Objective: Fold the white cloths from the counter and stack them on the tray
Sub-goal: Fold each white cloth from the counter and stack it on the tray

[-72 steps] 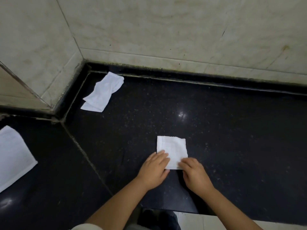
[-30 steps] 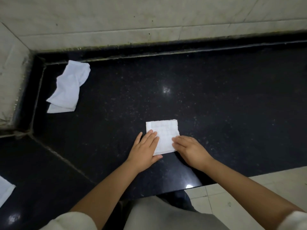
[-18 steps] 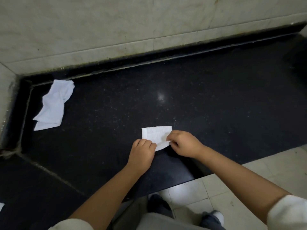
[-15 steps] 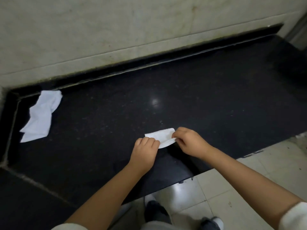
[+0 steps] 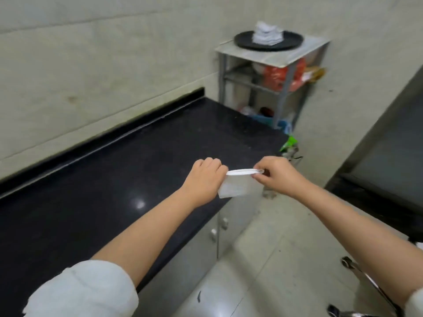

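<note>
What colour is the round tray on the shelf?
Black tray, best seen in the head view.

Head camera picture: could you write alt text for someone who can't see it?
Two bare hands hold a small folded white cloth in the air, left hand and right hand each pinching an end, above the edge of a black counter. Beyond, a round black tray with a stack of folded white cloths sits on a metal shelf stand.
</note>
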Demonstrator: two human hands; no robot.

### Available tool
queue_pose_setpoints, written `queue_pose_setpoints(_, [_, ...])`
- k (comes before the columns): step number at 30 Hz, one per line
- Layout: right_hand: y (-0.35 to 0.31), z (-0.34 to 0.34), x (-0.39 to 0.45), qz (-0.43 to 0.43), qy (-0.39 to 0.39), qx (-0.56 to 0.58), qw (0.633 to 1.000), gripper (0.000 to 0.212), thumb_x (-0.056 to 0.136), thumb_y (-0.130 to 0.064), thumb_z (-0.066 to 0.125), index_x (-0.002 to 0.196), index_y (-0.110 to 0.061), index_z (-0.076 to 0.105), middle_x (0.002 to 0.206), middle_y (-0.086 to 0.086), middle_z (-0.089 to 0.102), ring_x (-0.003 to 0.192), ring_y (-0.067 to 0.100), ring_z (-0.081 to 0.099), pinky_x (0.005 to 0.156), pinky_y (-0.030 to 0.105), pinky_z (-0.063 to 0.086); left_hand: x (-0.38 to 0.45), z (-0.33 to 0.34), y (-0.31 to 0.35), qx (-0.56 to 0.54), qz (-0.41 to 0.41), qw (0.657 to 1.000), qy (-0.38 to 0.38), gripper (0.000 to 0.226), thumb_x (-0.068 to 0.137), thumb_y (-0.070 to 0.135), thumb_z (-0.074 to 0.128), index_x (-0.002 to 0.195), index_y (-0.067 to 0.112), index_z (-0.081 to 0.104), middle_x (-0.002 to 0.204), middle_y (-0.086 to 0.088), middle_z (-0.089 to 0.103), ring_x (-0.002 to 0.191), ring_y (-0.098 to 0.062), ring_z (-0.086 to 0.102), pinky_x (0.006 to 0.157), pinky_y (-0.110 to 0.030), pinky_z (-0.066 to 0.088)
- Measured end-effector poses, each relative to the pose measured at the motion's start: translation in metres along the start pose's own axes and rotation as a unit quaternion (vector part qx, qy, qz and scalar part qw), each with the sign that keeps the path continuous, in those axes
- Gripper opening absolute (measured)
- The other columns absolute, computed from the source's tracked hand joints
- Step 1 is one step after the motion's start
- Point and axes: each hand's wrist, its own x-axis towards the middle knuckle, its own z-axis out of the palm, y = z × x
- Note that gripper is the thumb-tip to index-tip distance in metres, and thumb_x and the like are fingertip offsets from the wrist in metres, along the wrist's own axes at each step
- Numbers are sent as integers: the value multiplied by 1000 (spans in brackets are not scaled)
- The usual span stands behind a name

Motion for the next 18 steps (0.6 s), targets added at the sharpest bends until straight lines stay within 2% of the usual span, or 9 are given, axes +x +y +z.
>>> queue_pose_setpoints(2, [35, -35, 2, 19, 13, -21, 1000, 19, 86, -14, 58, 97, -2, 68, 96, 16, 68, 96, 30, 59, 81, 31, 39, 50, -10, 16, -8, 7, 1000, -13, 31, 48, 11, 80, 73, 17, 62, 65, 0, 57, 53, -21, 54, 49, -26, 41])
queue_pose_setpoints(4, [67, -64, 10, 41, 16, -40, 998, 20, 88, -16, 56, 97, -3, 68, 94, 13, 67, 94, 27, 59, 76, 30, 38, 98, -17, 25, -33, 19, 999, -25, 30, 52, 7, 79, 76, 14, 64, 68, -2, 59, 56, -24, 56, 48, -28, 37])
queue_pose_setpoints(6, [97, -89, 25, 57, 16, -46, 997, 21, 89, -18, 55, 94, -3, 68, 86, 9, 65, 88, 24, 58, 65, 25, 33, 145, -13, 30, -76, 25, 996, -28, 20, 73, 6, 68, 92, 10, 64, 83, -9, 61, 72, -31, 58, 56, -33, 33])
queue_pose_setpoints(8, [127, -111, 47, 67, 14, -51, 996, 22, 90, -18, 53, 94, -3, 67, 82, 6, 62, 79, 20, 54, 59, 23, 28, 195, -4, 28, -101, 13, 994, -31, 21, 91, 13, 51, 110, 11, 58, 102, -8, 57, 92, -30, 54, 67, -37, 39])
queue_pose_setpoints(11, [171, -142, 92, 75, 27, -50, 996, 22, 89, -17, 53, 95, -1, 68, 90, 12, 69, 82, 24, 60, 66, 26, 39, 268, 5, 17, -186, -18, 982, -29, 26, 96, 22, 43, 116, 13, 57, 111, -6, 55, 103, -24, 53, 81, -37, 45])
queue_pose_setpoints(13, [197, -167, 127, 77, 49, -34, 995, 20, 88, -12, 54, 93, 0, 68, 87, 15, 70, 82, 27, 64, 70, 32, 49, 321, 8, 3, -234, -36, 971, -13, 26, 95, 21, 47, 115, 12, 60, 111, -8, 57, 106, -23, 52, 85, -33, 41])
queue_pose_setpoints(15, [223, -192, 169, 75, 66, -15, 995, 18, 87, -8, 54, 93, 1, 68, 82, 15, 70, 81, 27, 67, 78, 36, 52, 373, 9, -14, -266, -55, 962, 13, 26, 92, 19, 52, 114, 11, 62, 110, -9, 61, 106, -23, 53, 86, -29, 37])
queue_pose_setpoints(16, [236, -204, 190, 77, 72, -1, 994, 17, 86, -7, 55, 93, 1, 68, 78, 13, 69, 80, 26, 67, 79, 36, 53, 398, 9, -22, -277, -65, 958, 23, 26, 91, 18, 54, 113, 11, 63, 110, -10, 63, 105, -23, 55, 85, -27, 37])
queue_pose_setpoints(18, [260, -227, 232, 89, 82, 15, 993, 17, 85, -6, 55, 93, 0, 68, 75, 9, 67, 76, 24, 67, 77, 27, 53, 445, 7, -39, -311, -92, 946, 29, 24, 89, 15, 57, 111, 9, 65, 110, -12, 65, 100, -26, 59, 87, -29, 42])
